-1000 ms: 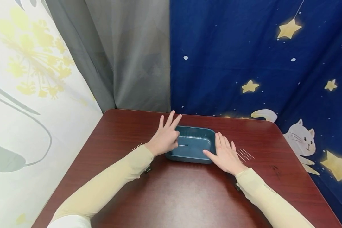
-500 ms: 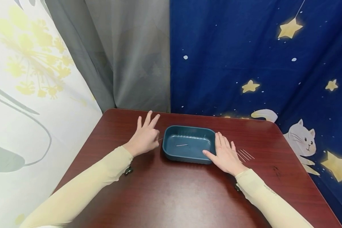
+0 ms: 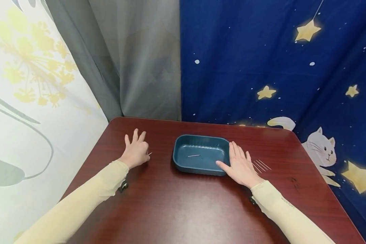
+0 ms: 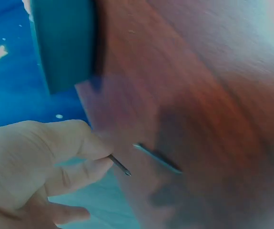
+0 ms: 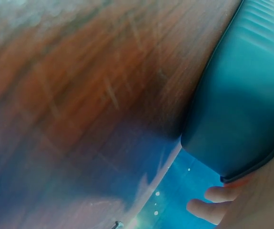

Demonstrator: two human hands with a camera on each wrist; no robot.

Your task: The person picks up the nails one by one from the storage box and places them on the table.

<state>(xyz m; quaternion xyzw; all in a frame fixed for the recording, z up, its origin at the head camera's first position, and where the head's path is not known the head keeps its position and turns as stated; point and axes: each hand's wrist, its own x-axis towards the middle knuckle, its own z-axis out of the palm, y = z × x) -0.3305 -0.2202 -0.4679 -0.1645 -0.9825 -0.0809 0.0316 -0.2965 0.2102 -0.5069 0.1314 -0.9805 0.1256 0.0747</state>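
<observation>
My left hand [image 3: 135,153] is over the left of the table, pinching a thin metal rod [image 4: 120,165] between thumb and index finger while the other fingers spread. Another thin metal rod [image 4: 157,158] lies on the wood just beyond those fingertips in the left wrist view. A dark teal plastic box [image 3: 201,169] stands mid-table with one rod [image 3: 193,156] on its floor. At the box's right end rests my right hand [image 3: 241,166], fingers straight along the wall and thumb over the near rim. Whether the rods are nails or needles I cannot tell.
Several thin metal rods [image 3: 262,165] lie side by side to the right of my right hand. The reddish-brown table [image 3: 198,206] has a gray curtain [image 3: 150,61] and a blue starry curtain [image 3: 231,67] behind it.
My left hand has moved from over the box leftward and lower, to the rod on the left of the table. My right hand and the box have stayed in place.
</observation>
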